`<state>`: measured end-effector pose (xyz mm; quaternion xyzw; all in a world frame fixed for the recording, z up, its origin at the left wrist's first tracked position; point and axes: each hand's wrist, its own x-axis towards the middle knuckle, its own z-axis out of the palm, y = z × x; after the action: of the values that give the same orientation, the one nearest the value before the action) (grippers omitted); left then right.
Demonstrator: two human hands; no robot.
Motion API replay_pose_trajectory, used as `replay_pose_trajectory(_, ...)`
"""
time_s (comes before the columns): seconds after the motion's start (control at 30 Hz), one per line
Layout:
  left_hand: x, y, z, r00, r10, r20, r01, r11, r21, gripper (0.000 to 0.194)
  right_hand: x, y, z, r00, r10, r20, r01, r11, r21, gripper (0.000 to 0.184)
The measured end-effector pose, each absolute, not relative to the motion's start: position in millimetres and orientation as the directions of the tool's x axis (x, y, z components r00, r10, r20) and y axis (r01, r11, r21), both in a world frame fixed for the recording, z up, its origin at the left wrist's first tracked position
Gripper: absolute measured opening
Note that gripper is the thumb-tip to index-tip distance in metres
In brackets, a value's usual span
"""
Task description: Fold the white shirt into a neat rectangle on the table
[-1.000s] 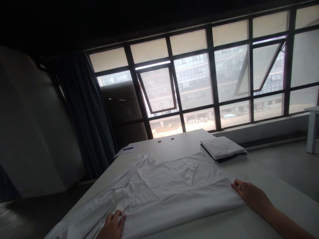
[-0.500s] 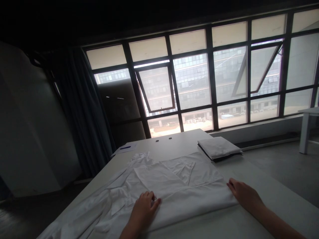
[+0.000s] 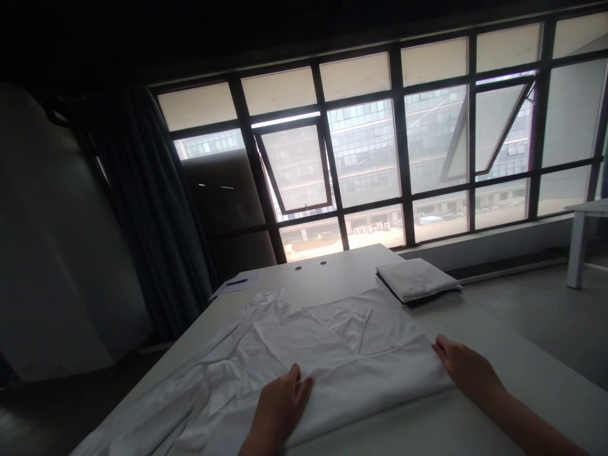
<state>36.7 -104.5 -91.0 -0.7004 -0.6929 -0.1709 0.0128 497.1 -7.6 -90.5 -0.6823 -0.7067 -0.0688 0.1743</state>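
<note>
A white garment (image 3: 327, 335) lies spread on the white table, its near part folded over into a long flat band. Loose, wrinkled cloth trails from it toward the front left. My left hand (image 3: 280, 405) is closed on the garment near the left part of the folded band, thumb and fingers pinching cloth. At the band's right end, my right hand (image 3: 468, 367) pinches the garment's edge between thumb and fingers. Whether it is a shirt or a coat I cannot tell.
A folded white cloth stack (image 3: 418, 278) with a dark layer beneath sits at the table's right edge. Paper with a blue pen (image 3: 236, 282) lies at the far left of the table (image 3: 342, 272). Behind are windows, a dark curtain (image 3: 152, 221) and another white table (image 3: 577, 247).
My left hand has shifted slightly right and its fingers have closed more on the cloth. The right hand stays at the band's end, and the folded band looks slightly lifted.
</note>
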Motion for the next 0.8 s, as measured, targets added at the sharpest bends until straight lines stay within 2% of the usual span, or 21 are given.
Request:
replay_pose_trajectory(0.47,34.7,-91.0,-125.3,-0.071,0.935,0.347,0.993,0.033,0.115,0.058,501.5,-1.8,-92.8,-0.020,0.953,0.303,0.991,0.060,-0.124,0.033)
replay_pose_trajectory(0.63,36.4,-89.6,-129.9,-0.111,0.911,0.397,0.992,0.079,0.097,0.054,503.4,0.3,-93.6,-0.018,0.952,0.306,0.989,0.062,-0.134,0.034)
replay_pose_trajectory(0.8,35.7,-96.6,-117.3,-0.106,0.882,0.459,0.991,0.056,0.121,0.041,504.0,-0.1,-93.8,-0.016,0.946,0.322,0.990,0.061,-0.130,0.033)
